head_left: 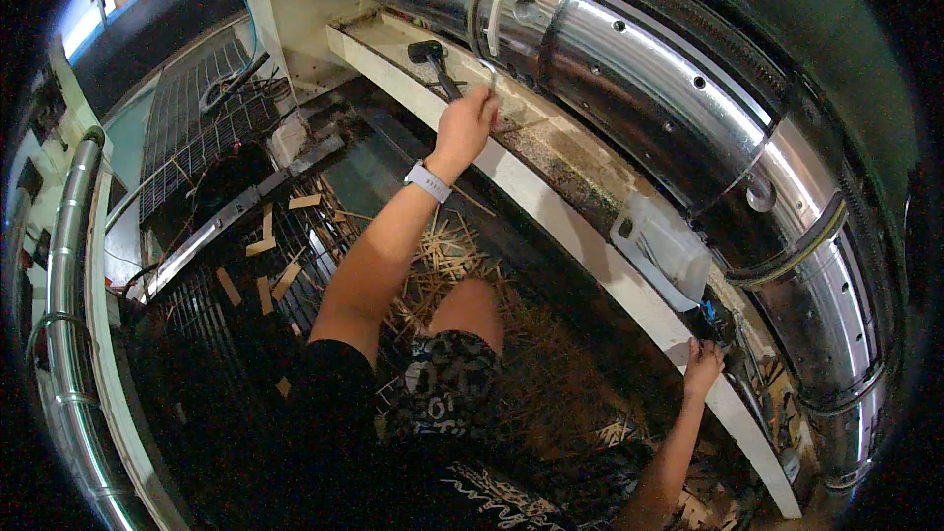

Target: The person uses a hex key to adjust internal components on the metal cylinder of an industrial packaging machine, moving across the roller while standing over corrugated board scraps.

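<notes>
My left hand (468, 121) reaches up and forward, closed around the handle of a black-headed hammer (426, 51) that lies over a dusty white ledge (551, 199). A grey wristband (428, 180) is on that wrist. Just above the hand a thin metal band (489, 10) loops around a big polished steel drum (669, 88). My right hand (702, 364) rests low on the ledge's front edge with its fingers spread and nothing in it. Close above it stands a translucent plastic jug (664, 248).
Thin wooden sticks (447, 256) and short wooden slats (264, 275) litter the dark grated floor (197, 128) below the ledge. My bare knee (470, 307) is over the sticks. A polished pipe rail (61, 265) curves down the left side.
</notes>
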The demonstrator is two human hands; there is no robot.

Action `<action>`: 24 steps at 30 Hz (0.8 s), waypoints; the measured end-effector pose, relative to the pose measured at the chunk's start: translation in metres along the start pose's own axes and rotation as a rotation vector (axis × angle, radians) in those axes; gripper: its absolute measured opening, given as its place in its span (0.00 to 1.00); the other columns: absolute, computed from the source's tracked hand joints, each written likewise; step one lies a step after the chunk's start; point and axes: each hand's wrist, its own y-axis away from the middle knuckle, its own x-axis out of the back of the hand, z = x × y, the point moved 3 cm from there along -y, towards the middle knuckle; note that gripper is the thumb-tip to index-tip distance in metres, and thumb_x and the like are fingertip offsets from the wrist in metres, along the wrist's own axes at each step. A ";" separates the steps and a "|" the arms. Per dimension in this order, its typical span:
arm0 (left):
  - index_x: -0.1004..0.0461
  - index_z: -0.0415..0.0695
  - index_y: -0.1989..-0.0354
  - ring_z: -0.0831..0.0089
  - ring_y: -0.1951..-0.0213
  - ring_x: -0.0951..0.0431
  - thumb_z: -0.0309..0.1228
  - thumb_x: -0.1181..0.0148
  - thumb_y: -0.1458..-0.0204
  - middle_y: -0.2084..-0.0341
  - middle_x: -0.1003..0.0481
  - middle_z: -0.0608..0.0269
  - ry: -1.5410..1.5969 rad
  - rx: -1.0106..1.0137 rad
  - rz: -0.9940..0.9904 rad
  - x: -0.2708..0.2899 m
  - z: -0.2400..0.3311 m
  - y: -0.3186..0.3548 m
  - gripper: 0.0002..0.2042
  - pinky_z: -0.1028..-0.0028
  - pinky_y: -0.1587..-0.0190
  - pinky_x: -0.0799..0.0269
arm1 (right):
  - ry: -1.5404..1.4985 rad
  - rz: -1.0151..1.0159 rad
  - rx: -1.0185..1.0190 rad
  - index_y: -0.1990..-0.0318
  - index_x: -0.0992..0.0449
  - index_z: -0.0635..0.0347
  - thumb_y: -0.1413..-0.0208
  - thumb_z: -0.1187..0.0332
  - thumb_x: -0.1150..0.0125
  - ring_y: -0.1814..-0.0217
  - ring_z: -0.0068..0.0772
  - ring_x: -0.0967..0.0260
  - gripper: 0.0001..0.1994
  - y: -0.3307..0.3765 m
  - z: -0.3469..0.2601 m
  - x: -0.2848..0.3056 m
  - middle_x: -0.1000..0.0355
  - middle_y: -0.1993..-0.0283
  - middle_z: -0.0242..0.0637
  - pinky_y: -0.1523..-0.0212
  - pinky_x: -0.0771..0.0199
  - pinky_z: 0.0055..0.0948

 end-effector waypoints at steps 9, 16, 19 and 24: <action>0.35 0.37 0.70 0.53 0.76 0.25 0.23 0.52 0.55 0.82 0.27 0.48 -0.364 -0.217 -0.141 -0.021 -0.025 -0.006 0.04 0.60 0.74 0.30 | -0.019 0.116 0.084 0.65 0.29 0.66 0.45 0.55 0.48 0.56 0.54 0.38 0.19 0.001 0.002 -0.003 0.32 0.63 0.51 0.51 0.44 0.51; 0.36 0.38 0.68 0.53 0.76 0.25 0.23 0.52 0.55 0.80 0.27 0.49 -0.395 -0.230 -0.147 -0.015 -0.026 -0.019 0.05 0.60 0.75 0.29 | -0.003 0.021 0.015 0.63 0.28 0.63 0.45 0.54 0.47 0.54 0.49 0.38 0.17 -0.001 0.005 -0.005 0.32 0.62 0.46 0.51 0.44 0.48; 0.35 0.38 0.67 0.53 0.76 0.24 0.23 0.52 0.55 0.80 0.27 0.49 -0.429 -0.263 -0.178 -0.014 -0.027 -0.027 0.06 0.60 0.74 0.29 | -0.024 0.025 0.028 0.63 0.28 0.62 0.45 0.54 0.47 0.53 0.48 0.38 0.17 -0.001 0.002 -0.003 0.32 0.61 0.45 0.50 0.44 0.47; 0.35 0.38 0.63 0.53 0.75 0.24 0.23 0.52 0.55 0.80 0.27 0.49 -0.457 -0.357 -0.276 -0.003 -0.022 -0.037 0.09 0.60 0.73 0.29 | 0.018 -0.037 -0.021 0.62 0.27 0.62 0.45 0.53 0.48 0.52 0.51 0.38 0.19 -0.002 0.005 -0.001 0.32 0.58 0.49 0.49 0.45 0.50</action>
